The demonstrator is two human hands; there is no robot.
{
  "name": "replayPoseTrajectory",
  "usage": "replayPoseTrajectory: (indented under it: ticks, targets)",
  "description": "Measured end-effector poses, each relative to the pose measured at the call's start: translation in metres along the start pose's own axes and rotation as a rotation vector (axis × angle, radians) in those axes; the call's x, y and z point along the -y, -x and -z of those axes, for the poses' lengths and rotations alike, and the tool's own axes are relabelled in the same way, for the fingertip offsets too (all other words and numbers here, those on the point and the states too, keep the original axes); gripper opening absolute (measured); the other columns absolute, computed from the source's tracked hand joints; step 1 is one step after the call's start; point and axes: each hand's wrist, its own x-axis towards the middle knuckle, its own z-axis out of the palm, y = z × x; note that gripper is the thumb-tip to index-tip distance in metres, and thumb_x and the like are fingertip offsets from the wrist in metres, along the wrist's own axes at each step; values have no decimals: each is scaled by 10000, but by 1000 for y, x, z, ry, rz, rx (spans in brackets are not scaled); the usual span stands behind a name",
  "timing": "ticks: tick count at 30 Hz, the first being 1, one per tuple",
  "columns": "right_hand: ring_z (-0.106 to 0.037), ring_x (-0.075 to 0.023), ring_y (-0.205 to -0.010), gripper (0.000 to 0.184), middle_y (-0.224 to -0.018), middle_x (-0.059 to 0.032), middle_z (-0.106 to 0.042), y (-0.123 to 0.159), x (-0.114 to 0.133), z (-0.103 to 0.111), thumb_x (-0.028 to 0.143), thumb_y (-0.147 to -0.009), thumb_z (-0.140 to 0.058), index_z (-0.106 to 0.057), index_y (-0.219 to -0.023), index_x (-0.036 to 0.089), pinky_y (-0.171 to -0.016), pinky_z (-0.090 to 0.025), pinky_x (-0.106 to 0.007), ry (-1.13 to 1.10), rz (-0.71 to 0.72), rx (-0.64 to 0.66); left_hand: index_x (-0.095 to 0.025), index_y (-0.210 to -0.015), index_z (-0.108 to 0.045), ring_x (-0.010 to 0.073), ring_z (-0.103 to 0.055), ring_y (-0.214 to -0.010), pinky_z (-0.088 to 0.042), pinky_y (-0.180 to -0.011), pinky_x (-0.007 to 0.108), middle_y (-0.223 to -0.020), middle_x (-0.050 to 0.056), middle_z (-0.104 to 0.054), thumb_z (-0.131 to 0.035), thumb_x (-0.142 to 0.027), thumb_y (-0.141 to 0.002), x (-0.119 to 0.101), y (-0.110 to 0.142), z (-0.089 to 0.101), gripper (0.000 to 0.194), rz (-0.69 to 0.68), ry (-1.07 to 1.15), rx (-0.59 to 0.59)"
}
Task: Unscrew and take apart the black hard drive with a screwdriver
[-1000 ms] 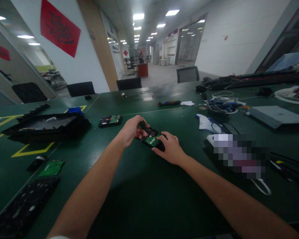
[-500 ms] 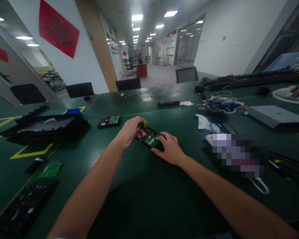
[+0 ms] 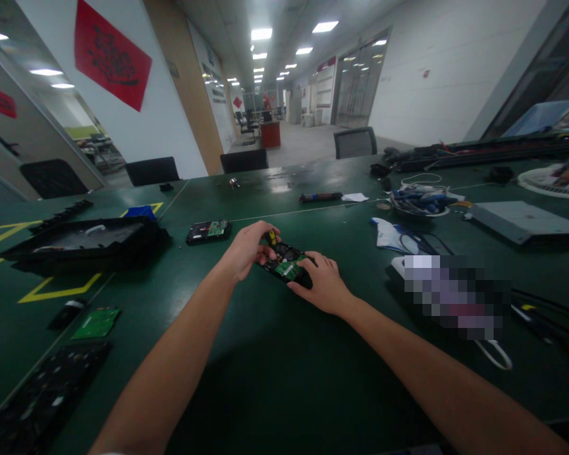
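A black hard drive [image 3: 288,268] with a green circuit board lies on the green table in front of me. My left hand [image 3: 253,248] is closed around a short yellow-and-black screwdriver [image 3: 272,237], held upright over the drive's far left end. Its tip is hidden by the fingers and too small to make out. My right hand [image 3: 323,282] grips the near right end of the drive, thumb along the near edge and fingers over the far side. Left of my hands, a second hard drive [image 3: 208,231] rests on the table.
At left are a black plastic tray [image 3: 85,243], a loose green circuit board [image 3: 96,322] and a dark panel [image 3: 45,395]. To the right lie a grey metal box [image 3: 528,221], a bundle of cables [image 3: 420,199] and a blurred-out white item [image 3: 398,265]. A dark rod-shaped tool [image 3: 320,197] lies beyond.
The screwdriver has turned slightly in my left fingers, and more of its yellow handle shows. Both hands and the hard drive have stayed in place.
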Motion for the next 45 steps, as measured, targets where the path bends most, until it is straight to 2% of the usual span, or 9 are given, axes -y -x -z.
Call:
replayPoseTrajectory:
  ticks: [4, 10, 16, 20, 23, 30, 36, 41, 45]
  targets:
    - [-479, -379, -1413, 507, -1491, -207, -524, 0, 1, 1, 555, -924, -686, -644, -1283, 199, -1154, -371, -594, 7, -7, -1, -167, -902, -578, 125, -586, -447, -336, -355, 228, -886, 106, -727, -571, -339, -882, 0, 1, -1, 173, 55, 38, 73]
    - [-479, -385, -1413, 518, -1488, -222, -523, 0, 1, 1, 545, -924, -689, -647, -1282, 174, -1154, -372, -587, 12, -2, 6, -157, -878, -581, 104, -581, -460, -337, -362, 206, -861, 68, -679, -590, -303, -863, 0, 0, 0, 147, 18, 28, 27]
    - [-483, -380, -1407, 512, -1490, -205, -524, 0, -1, -1, 573, -926, -677, -646, -1280, 204, -1146, -376, -604, 7, 1, -5, -172, -877, -555, 116, -544, -420, -305, -331, 216, -822, 69, -687, -561, -305, -852, -5, 4, -4, 135, 113, 78, 87]
    - [-474, -388, -1419, 525, -1497, -214, -522, 0, -1, 0, 566, -929, -675, -644, -1294, 190, -1152, -373, -601, 7, 1, 2, -161, -851, -584, 129, -604, -476, -381, -385, 217, -828, 73, -686, -575, -286, -834, -3, 2, -1, 127, 51, 54, 27]
    - [-473, -388, -1422, 519, -1499, -211, -522, 0, -1, 0, 572, -929, -669, -641, -1294, 203, -1154, -370, -609, -1, 3, 2, -138, -872, -650, 110, -593, -485, -365, -389, 209, -839, 66, -674, -598, -282, -817, -2, 0, 2, 163, -10, 20, -12]
    - [-477, -385, -1417, 523, -1494, -206, -522, 0, 0, 0, 576, -927, -674, -647, -1285, 196, -1157, -369, -599, 13, -7, 4, -172, -871, -573, 125, -559, -442, -323, -358, 222, -840, 90, -712, -545, -322, -855, -3, 0, -1, 154, 135, 121, 77]
    - [-479, -375, -1419, 514, -1491, -201, -525, 0, -2, -2, 571, -927, -675, -640, -1288, 207, -1149, -379, -588, 10, 10, -8, -141, -858, -634, 97, -567, -459, -346, -379, 208, -842, 69, -677, -562, -312, -852, -1, 0, 1, 186, 36, 45, 6]
    - [-477, -377, -1419, 513, -1497, -202, -520, 0, -2, -2, 566, -925, -678, -640, -1288, 204, -1150, -381, -592, 14, 5, -6, -165, -896, -581, 119, -556, -434, -326, -357, 223, -843, 86, -710, -555, -331, -867, -1, -1, 0, 170, 105, 98, 51]
    - [-474, -380, -1423, 518, -1501, -206, -518, 0, 1, 1, 561, -929, -679, -641, -1297, 198, -1162, -376, -595, 13, -5, 8, -177, -860, -542, 122, -565, -435, -348, -368, 227, -811, 74, -696, -553, -310, -884, -1, -2, -2, 135, 98, 108, -8]
